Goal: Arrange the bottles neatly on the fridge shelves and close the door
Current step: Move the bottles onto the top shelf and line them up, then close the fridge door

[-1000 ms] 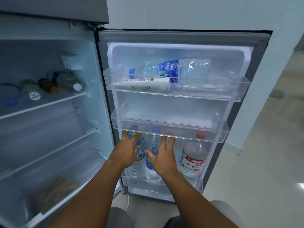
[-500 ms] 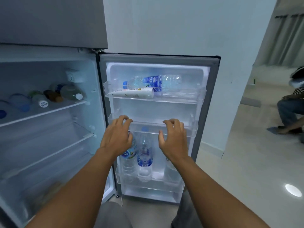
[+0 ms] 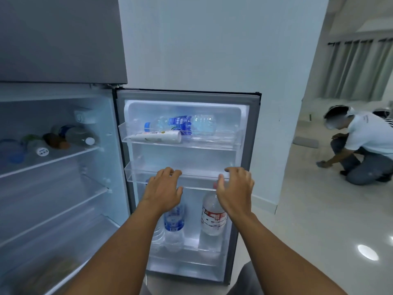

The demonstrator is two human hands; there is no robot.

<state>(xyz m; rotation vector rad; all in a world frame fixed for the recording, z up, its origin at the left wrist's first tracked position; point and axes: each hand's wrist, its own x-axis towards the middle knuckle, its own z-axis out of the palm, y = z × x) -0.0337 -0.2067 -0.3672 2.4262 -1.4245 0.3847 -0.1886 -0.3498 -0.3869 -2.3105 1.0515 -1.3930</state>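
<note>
The fridge door (image 3: 252,128) stands wide open. Its top rack holds a blue-label water bottle (image 3: 182,124) lying flat behind a white tube (image 3: 156,136). The middle rack (image 3: 136,174) holds nothing. In the bottom rack stand blue-label bottles (image 3: 174,221) on the left and a red-label bottle (image 3: 212,216) on the right. My left hand (image 3: 162,191) and my right hand (image 3: 235,188) hover with fingers spread in front of the middle rack, holding nothing. Several bottles (image 3: 63,138) lie on the top inner shelf (image 3: 70,155).
The lower inner shelves (image 3: 63,207) hold no bottles; a blurred package (image 3: 53,271) lies at the bottom. A white wall (image 3: 212,50) is behind the door. A person (image 3: 361,150) kneels on the glossy floor (image 3: 319,231) at the right.
Both hands have lifted off the bottom-rack bottles and risen to the middle rack, moving apart. My view has pulled back and up, bringing the kneeling person into sight.
</note>
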